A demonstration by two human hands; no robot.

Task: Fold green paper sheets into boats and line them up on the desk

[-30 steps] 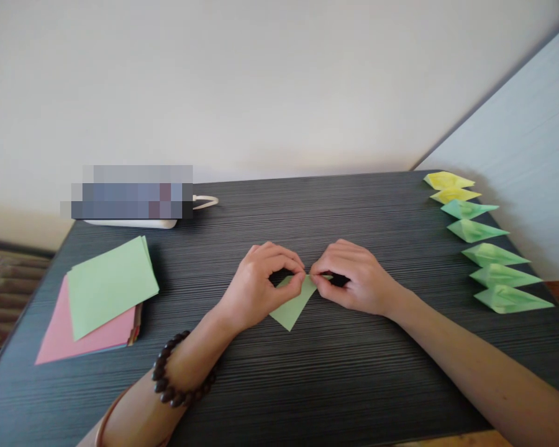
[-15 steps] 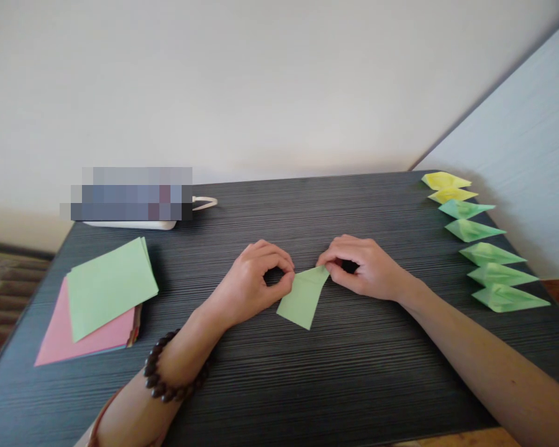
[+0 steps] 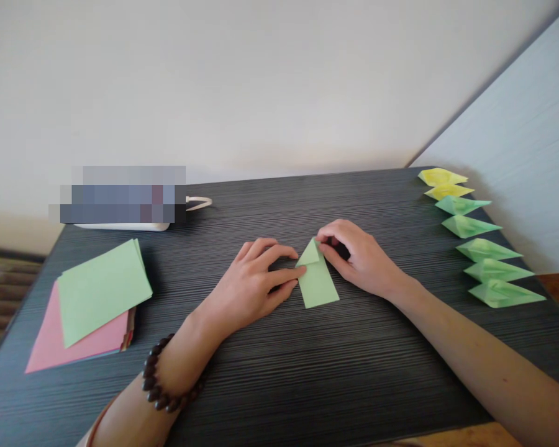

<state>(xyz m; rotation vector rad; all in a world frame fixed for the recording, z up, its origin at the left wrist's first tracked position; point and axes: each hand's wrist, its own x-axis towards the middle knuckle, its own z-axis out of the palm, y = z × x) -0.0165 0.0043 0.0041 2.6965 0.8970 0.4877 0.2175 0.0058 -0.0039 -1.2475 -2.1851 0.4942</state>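
Note:
A small green sheet of paper [image 3: 320, 282] lies on the dark table, its upper part folded to a slanting flap with a point at the top. My right hand [image 3: 356, 257] is closed, thumb and forefinger pinching the paper at the top corner and right edge of the flap. From the left, my left hand [image 3: 256, 282] reaches in with its fingers stretched apart. One of its fingertips rests on the paper's left edge just below the flap. A dark bead bracelet [image 3: 151, 372] circles the left wrist.
Several folded green and yellow paper pieces [image 3: 470, 223] stand in a column along the table's right side. At the left lie green sheets [image 3: 105, 292] over pink paper [image 3: 41, 344]. A blurred-out object [image 3: 121, 202] with a white cord sits at the back left, near the wall.
The paper has been turned, and its top now shows a slanting folded flap. My left hand's pinch has loosened into spread fingers. My right hand has shifted slightly up and left.

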